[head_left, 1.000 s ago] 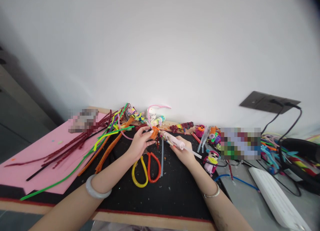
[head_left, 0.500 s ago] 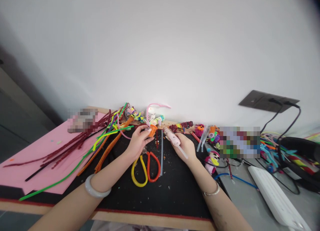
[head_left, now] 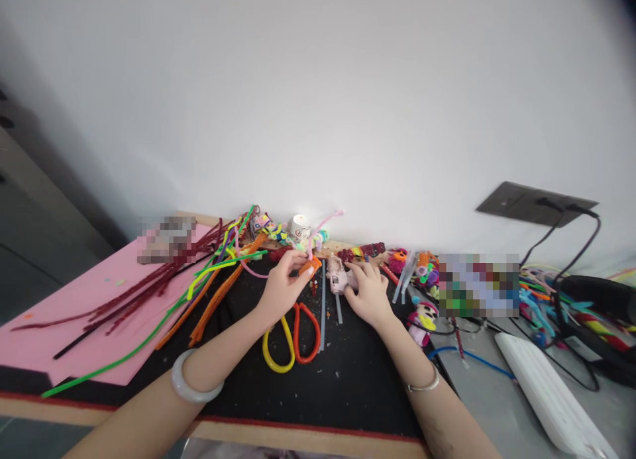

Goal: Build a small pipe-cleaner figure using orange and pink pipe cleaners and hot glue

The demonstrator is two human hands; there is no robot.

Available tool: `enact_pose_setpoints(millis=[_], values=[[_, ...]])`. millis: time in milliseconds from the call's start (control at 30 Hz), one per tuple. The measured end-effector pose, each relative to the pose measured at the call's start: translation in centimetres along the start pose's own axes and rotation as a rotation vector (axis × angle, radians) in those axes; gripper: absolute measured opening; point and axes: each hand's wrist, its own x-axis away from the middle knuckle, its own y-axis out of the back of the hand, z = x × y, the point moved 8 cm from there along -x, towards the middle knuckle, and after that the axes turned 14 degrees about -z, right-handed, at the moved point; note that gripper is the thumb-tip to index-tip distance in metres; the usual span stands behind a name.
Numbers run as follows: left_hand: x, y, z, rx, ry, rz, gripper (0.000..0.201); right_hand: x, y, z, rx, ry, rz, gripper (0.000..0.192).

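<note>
My left hand [head_left: 285,281] is closed, pinching a small orange cylinder-like piece [head_left: 310,267] between thumb and fingers. A pink pipe cleaner [head_left: 318,231] rises from that piece and bends right. My right hand [head_left: 368,290] has its fingers spread at the handle of a pale pink glue gun [head_left: 338,278], which lies on the black mat [head_left: 278,396]. A clear glue stick [head_left: 339,310] pokes out of the gun's rear. Between my forearms lie scissors with one yellow and one red handle [head_left: 307,333]; my left hand hides their blades. Another clear glue stick [head_left: 322,313] lies beside them.
Red, green and orange pipe cleaners [head_left: 199,300] spread over a pink board [head_left: 44,340] at left. Against the wall stand a white paper cup [head_left: 300,227] and small pipe-cleaner figures. A pink-and-white doll figure [head_left: 422,321], black cables and a white power strip [head_left: 546,393] are at right.
The glue gun has been lowered onto the mat and turned, and my right hand's fingers have loosened from around it. My left hand has tilted the orange piece and moved slightly right.
</note>
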Motion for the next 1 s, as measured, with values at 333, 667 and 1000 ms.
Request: enact_pose_setpoints(millis=[333,667,1000], values=[[2.8,-2.4,-3.4,-0.216,-0.350,0.347,0.029,-0.1,2.1,1.4,-0.886,-0.220,-0.134,0.035],[2.3,-2.1,-2.1,-0.261,-0.295,0.268,0.029,0.3,1.1,1.0,-1.069,-0.441,-0.099,0.024],[1.4,-1.9,0.4,0.023,0.153,0.187,0.027,0.2,1.1,2.3,-1.174,-0.354,0.008,0.025]])
